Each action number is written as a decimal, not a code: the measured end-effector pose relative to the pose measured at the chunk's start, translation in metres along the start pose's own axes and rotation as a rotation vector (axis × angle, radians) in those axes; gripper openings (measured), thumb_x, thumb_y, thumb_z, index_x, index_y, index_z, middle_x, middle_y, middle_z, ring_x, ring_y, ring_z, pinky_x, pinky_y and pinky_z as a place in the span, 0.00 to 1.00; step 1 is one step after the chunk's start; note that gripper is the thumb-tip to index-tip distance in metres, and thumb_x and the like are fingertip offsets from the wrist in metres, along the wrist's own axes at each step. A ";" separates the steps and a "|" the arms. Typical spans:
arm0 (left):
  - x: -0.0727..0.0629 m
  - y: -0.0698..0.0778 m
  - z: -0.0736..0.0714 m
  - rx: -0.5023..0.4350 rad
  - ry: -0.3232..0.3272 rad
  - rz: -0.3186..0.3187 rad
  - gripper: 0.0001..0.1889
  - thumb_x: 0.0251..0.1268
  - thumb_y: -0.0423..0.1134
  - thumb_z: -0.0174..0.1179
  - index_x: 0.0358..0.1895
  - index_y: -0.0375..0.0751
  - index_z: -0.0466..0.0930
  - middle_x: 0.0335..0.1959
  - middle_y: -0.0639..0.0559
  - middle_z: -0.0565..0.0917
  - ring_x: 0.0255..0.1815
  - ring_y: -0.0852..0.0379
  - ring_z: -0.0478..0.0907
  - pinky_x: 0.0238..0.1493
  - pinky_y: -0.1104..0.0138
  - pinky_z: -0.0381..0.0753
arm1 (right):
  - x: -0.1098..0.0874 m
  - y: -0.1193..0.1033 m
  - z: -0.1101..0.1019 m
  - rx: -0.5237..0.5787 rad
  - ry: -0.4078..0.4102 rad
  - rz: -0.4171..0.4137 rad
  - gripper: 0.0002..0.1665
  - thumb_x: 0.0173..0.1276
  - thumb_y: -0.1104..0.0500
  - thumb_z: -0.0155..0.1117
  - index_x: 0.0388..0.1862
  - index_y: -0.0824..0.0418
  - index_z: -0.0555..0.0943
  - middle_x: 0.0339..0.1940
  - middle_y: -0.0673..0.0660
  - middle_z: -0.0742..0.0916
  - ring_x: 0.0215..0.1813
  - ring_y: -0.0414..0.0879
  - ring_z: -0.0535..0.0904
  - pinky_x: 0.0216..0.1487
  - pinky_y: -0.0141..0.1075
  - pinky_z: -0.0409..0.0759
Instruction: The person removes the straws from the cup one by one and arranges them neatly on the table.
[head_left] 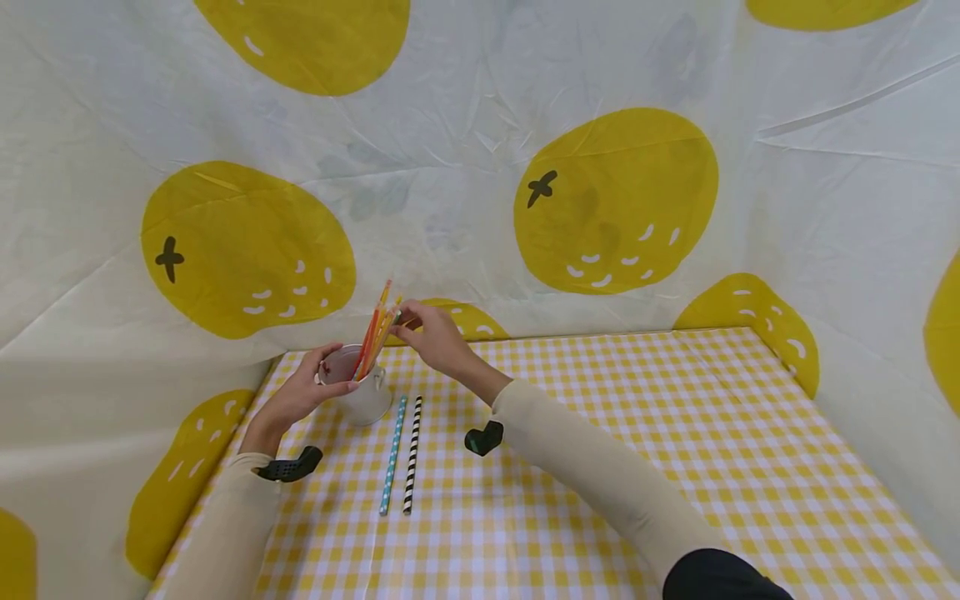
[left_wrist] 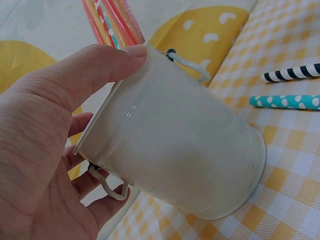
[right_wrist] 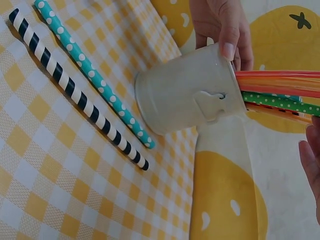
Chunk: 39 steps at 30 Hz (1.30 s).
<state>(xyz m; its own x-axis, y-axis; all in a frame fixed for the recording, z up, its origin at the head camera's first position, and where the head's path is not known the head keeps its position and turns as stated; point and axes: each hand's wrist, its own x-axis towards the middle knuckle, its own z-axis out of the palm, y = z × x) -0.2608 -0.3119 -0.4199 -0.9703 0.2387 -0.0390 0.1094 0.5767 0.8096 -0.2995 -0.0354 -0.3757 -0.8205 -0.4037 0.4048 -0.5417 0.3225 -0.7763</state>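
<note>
A small white metal bucket (head_left: 366,402) with side handles stands on the checked cloth. My left hand (head_left: 298,393) grips its rim, thumb on the near side and fingers round the far side. Red and orange straws (head_left: 372,337) lean out of the bucket's mouth. A green straw with white dots (right_wrist: 280,102) is among them, its lower end inside the bucket. Above the rim, my right hand (head_left: 437,337) pinches the green straw near its top; the right wrist view shows only part of these fingers. A teal dotted straw (head_left: 393,454) and a black-and-white striped straw (head_left: 412,454) lie beside the bucket.
A yellow-and-white checked cloth (head_left: 600,433) covers the table. White fabric with yellow fruit prints (head_left: 450,167) hangs behind and at both sides, close to the bucket at the table's back left. Dark wrist devices (head_left: 288,465) sit on both forearms.
</note>
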 end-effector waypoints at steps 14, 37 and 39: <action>0.003 -0.009 -0.002 0.010 0.002 -0.001 0.49 0.68 0.48 0.68 0.82 0.42 0.45 0.69 0.35 0.54 0.61 0.38 0.54 0.55 0.45 0.60 | 0.002 -0.001 -0.016 0.083 0.090 -0.095 0.17 0.75 0.56 0.65 0.61 0.55 0.82 0.45 0.52 0.87 0.44 0.44 0.84 0.43 0.33 0.82; 0.002 -0.007 -0.002 -0.005 -0.008 0.007 0.49 0.68 0.49 0.68 0.82 0.42 0.46 0.73 0.35 0.52 0.63 0.38 0.53 0.56 0.44 0.60 | 0.001 -0.017 -0.041 0.138 0.150 -0.145 0.25 0.75 0.61 0.64 0.69 0.52 0.77 0.45 0.54 0.85 0.43 0.45 0.85 0.38 0.35 0.83; 0.002 -0.007 -0.002 -0.004 -0.006 0.002 0.49 0.67 0.49 0.68 0.82 0.42 0.46 0.73 0.35 0.52 0.63 0.38 0.53 0.57 0.44 0.60 | 0.001 -0.018 -0.044 0.145 0.157 -0.156 0.25 0.75 0.61 0.64 0.69 0.52 0.77 0.45 0.55 0.85 0.44 0.47 0.85 0.40 0.36 0.83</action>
<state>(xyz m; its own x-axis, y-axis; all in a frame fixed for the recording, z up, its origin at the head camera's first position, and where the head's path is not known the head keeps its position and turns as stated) -0.2638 -0.3173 -0.4248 -0.9687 0.2448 -0.0405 0.1108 0.5730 0.8120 -0.2988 -0.0043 -0.3402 -0.7536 -0.2974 0.5862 -0.6412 0.1364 -0.7552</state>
